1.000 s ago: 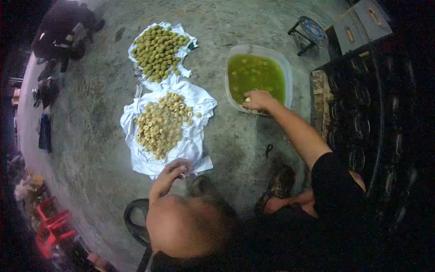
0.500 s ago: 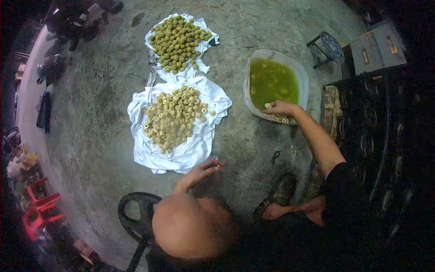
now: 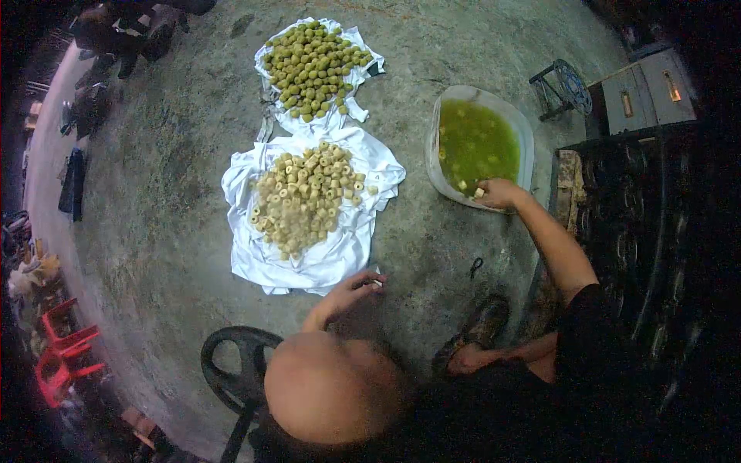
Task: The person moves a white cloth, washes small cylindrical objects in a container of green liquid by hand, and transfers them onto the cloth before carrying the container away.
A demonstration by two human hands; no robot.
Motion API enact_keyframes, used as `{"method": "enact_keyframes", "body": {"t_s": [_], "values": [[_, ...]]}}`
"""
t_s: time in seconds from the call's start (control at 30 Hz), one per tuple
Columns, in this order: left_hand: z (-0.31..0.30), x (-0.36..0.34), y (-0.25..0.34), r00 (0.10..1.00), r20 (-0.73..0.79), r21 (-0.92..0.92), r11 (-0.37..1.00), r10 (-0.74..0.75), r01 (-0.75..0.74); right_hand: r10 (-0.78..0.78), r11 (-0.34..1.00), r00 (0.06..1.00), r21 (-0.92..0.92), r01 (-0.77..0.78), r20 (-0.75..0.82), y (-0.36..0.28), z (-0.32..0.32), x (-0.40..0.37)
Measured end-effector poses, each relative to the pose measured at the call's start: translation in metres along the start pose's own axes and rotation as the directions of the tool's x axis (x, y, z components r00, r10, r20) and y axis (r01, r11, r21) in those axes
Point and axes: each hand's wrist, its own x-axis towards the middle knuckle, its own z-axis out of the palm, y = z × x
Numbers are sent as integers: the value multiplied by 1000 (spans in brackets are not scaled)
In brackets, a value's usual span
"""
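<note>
At the near rim of a whitish plastic tub (image 3: 531, 158) of green liquid (image 3: 482, 143), my right hand (image 3: 500, 194) pinches a small pale cylindrical piece (image 3: 479, 192). Similar pale pieces float in the liquid. My left hand (image 3: 353, 292) is raised in front of me, fingers closed on a small white thing (image 3: 377, 284) whose kind I cannot make out. Just beyond it, a white cloth (image 3: 251, 266) bears a heap of pale cylinders (image 3: 305, 197), many with a hole through the middle. Farther off, round green fruit-like balls (image 3: 312, 69) are heaped on another white cloth (image 3: 359, 114).
A dark round stool (image 3: 567, 89) and a grey cabinet (image 3: 648, 92) stand at the right. To my left are a black ring-shaped frame (image 3: 220, 363) and a red plastic chair (image 3: 65, 355). A small dark loop (image 3: 476, 267) lies on the concrete floor.
My right hand has moved slightly right and down along the tub's near rim, and the pale piece in it shows more clearly. My left hand stays almost where it was.
</note>
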Motion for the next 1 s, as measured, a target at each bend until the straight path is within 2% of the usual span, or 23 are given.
{"method": "enact_keyframes", "body": {"t_s": [0.03, 0.13, 0.23, 0.33, 0.37, 0.43, 0.53, 0.57, 0.63, 0.67, 0.73, 0.8, 0.9, 1.0], "values": [[0, -2, 1, 1000, -15, 21, 999, 25, -25, 46, 998, 999, -54, -45, 16, 0, -1, -1], [-1, 1, -13, 998, 18, 37, 997, 61, -61, 77, 990, 996, 123, -70, -54, 11, 13, 8], [0, 3, -20, 995, 14, 69, 993, 95, -96, -9, 972, 997, 233, 28, -82, 21, 17, 10], [4, -3, -4, 1000, 19, -10, 1000, 17, -17, -59, 962, 990, 258, 91, -128, 31, 17, 12], [4, -5, -1, 1000, 21, -23, 1000, 20, -20, -13, 938, 990, 342, 60, -138, 34, 19, 12], [3, -8, 3, 999, 24, -48, 999, 28, -27, 79, 865, 986, 502, 5, -145, 36, 19, 11], [-2, -8, -10, 999, 19, -84, 996, 37, -35, 8, 632, 994, 771, 79, -108, 49, 9, 10], [-3, -8, -13, 999, 16, -82, 996, 36, -34, -65, 545, 991, 828, 134, -118, 63, 15, 21], [-4, -9, -19, 999, 11, -78, 996, 32, -31, 36, 382, 995, 921, 75, -96, 39, -1, -7], [-4, -6, -22, 999, 13, -71, 996, 48, -47, 87, 294, 993, 954, 52, -81, 30, -10, -19], [-4, -5, -20, 997, 16, -56, 996, 74, -73, 50, 305, 994, 949, 81, -101, 39, -10, -13], [-2, -8, -9, 1000, 0, -29, 1000, -2, 2, 55, 286, 985, 947, 144, -166, 44, -8, -7], [-3, -9, -4, 997, 8, -79, 994, -70, 71, 115, 126, 989, 989, 76, -91, 2, -28, -32], [-7, -5, -17, 998, 31, -91, 994, -51, 54, -144, 44, 974, 982, 185, -177, -19, -39, -14]]}}
